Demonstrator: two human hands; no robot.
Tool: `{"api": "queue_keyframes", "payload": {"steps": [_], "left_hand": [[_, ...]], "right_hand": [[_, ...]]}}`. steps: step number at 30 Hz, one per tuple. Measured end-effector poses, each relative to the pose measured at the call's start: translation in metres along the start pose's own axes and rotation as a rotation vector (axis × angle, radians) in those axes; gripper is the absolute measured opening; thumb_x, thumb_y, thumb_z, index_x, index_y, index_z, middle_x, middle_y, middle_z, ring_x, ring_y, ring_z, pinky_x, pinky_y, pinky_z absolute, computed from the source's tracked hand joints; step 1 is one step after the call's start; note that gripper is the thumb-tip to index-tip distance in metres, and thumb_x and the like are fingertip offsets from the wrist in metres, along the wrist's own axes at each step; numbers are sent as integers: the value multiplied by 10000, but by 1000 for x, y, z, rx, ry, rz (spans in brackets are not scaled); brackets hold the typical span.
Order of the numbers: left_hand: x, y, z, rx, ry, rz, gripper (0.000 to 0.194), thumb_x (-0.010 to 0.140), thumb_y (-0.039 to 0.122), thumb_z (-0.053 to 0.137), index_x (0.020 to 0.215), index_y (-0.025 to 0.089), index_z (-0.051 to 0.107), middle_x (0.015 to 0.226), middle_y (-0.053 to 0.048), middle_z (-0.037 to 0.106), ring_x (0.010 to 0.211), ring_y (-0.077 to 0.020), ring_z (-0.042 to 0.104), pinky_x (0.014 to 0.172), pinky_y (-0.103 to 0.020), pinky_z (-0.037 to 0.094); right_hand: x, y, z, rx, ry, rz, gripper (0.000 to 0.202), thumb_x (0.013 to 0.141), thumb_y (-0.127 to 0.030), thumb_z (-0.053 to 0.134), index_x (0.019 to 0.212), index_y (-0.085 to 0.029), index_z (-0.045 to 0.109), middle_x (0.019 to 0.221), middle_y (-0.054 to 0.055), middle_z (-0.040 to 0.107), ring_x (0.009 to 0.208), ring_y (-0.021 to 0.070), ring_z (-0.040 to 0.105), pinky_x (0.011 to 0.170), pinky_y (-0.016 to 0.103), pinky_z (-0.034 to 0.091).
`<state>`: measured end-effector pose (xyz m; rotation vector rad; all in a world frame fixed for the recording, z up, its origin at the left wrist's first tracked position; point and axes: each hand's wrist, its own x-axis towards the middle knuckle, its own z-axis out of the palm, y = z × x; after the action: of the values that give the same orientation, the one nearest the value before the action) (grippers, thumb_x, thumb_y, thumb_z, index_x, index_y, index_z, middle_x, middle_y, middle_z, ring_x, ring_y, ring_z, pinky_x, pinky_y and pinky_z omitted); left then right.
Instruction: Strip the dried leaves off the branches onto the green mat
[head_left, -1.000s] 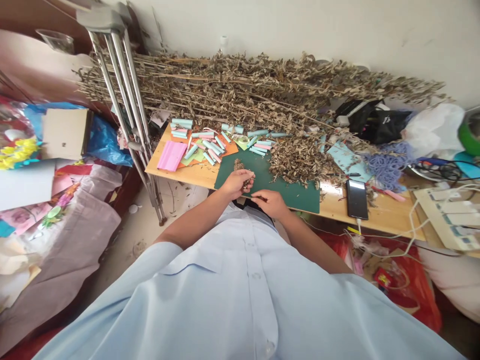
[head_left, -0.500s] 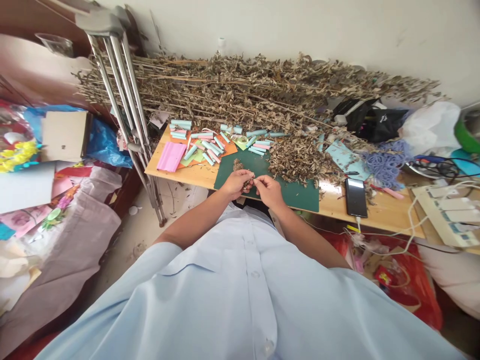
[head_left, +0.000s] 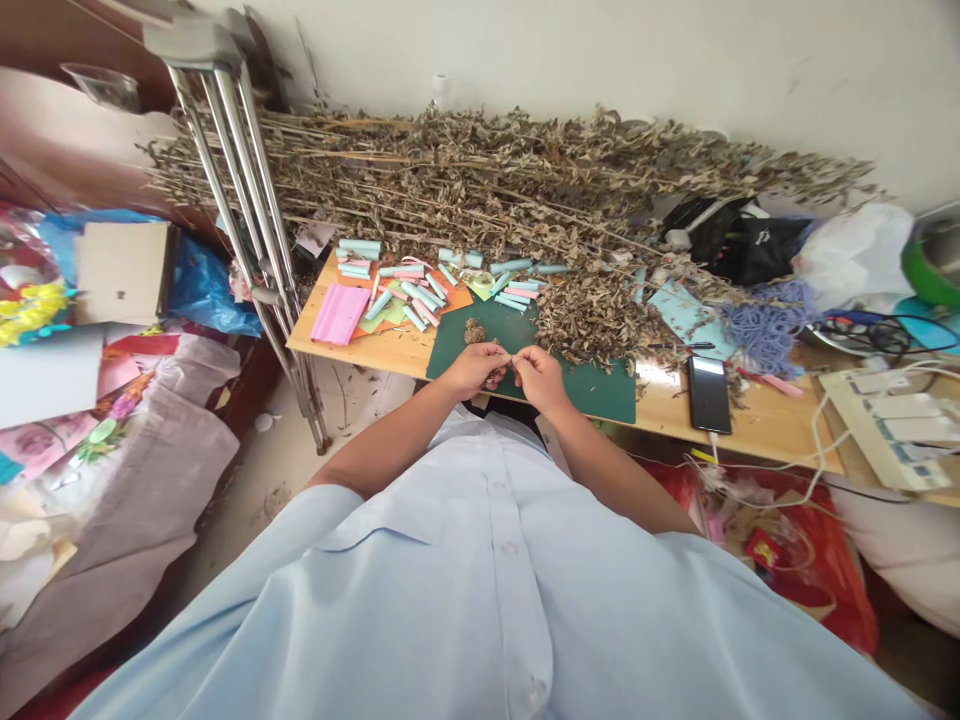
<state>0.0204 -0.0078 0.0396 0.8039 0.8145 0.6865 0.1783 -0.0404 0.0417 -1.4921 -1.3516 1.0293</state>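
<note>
My left hand [head_left: 477,368] is closed around some dried leaves, partly hidden by its fingers. Its fingertips meet those of my right hand [head_left: 538,378], which pinches a small bit of the dried leaves. Both hands are over the front edge of a green mat [head_left: 600,390]. A small clump of dried leaves [head_left: 473,331] lies on the mat just beyond my left hand. A larger heap of dried leaves [head_left: 592,315] spreads behind and right of my right hand. Rolled paper tubes [head_left: 427,290], blue and pink, lie at the table's left.
Long dried stalks [head_left: 450,180] lie along the wall. Crutches [head_left: 251,190] stand at the left table end. Pink paper [head_left: 340,313] lies on the left; a phone [head_left: 709,393] with a cable, purple cord [head_left: 765,325] and a power strip [head_left: 889,430] lie right.
My hands remain together, with fingertips slightly shifted and the right fingers curled closer to the left. The whole view has shifted slightly.
</note>
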Motion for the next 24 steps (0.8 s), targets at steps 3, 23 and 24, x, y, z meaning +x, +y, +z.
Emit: {"api": "queue_keyframes", "payload": {"steps": [3, 23, 24], "left_hand": [[0, 0, 0, 19, -4, 10, 259, 785, 323, 766, 775, 144, 579, 584, 14, 519, 460, -66, 474, 420, -179, 298], [-1, 4, 2, 20, -10, -23, 224, 778, 291, 749, 763, 149, 576, 608, 9, 530, 441, -53, 440, 405, -176, 260], [-2, 4, 2, 17, -14, -27, 228, 780, 296, 748, 763, 149, 576, 613, 7, 534, 444, -54, 443, 406, -177, 263]], "right_hand": [[0, 1, 2, 18, 31, -8, 176, 837, -320, 563, 682, -236, 564, 505, -49, 551, 505, 144, 520, 578, 282, 422], [-2, -1, -4, -101, 54, -93, 169, 921, -360, 505, 815, -243, 565, 553, -35, 569, 517, 159, 551, 577, 298, 437], [-1, -2, -6, -87, 58, -77, 171, 923, -358, 503, 808, -244, 560, 549, -36, 566, 514, 157, 547, 574, 296, 434]]}}
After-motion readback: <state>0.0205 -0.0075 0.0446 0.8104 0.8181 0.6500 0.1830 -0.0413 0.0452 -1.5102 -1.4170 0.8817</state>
